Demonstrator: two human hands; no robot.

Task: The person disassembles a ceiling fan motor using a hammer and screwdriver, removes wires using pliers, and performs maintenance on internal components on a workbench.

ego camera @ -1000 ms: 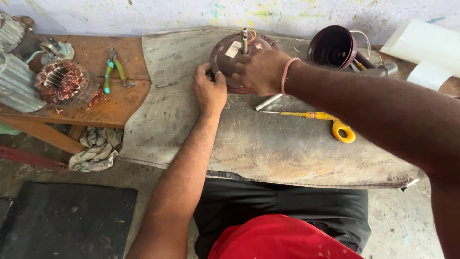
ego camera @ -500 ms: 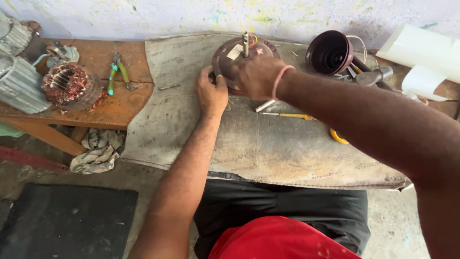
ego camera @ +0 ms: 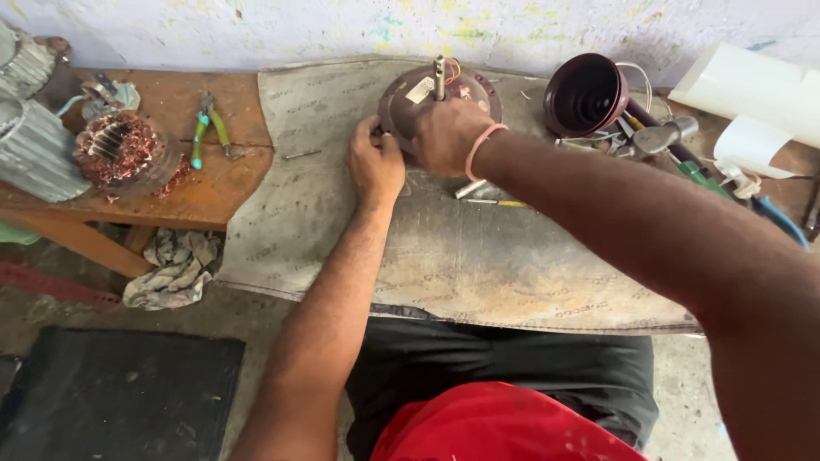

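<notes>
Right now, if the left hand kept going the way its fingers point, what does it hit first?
The left hand points away from the person, toward the wall, and already touches the near-left rim of the round brown motor housing. So the housing comes first; beyond it lies only the grey mat edge and the wall. Depth is hard to judge.

Hidden and cut-off parts around the round motor housing [ego camera: 440, 94]

The right hand [ego camera: 446, 135] covers the housing's near edge; the left hand's [ego camera: 374, 164] fingertips vanish against its left rim. Right of the housing, a yellow-handled screwdriver [ego camera: 500, 203] disappears under the forearm. Far left, a grey ribbed casing [ego camera: 30, 149] is cropped by the frame.
</notes>
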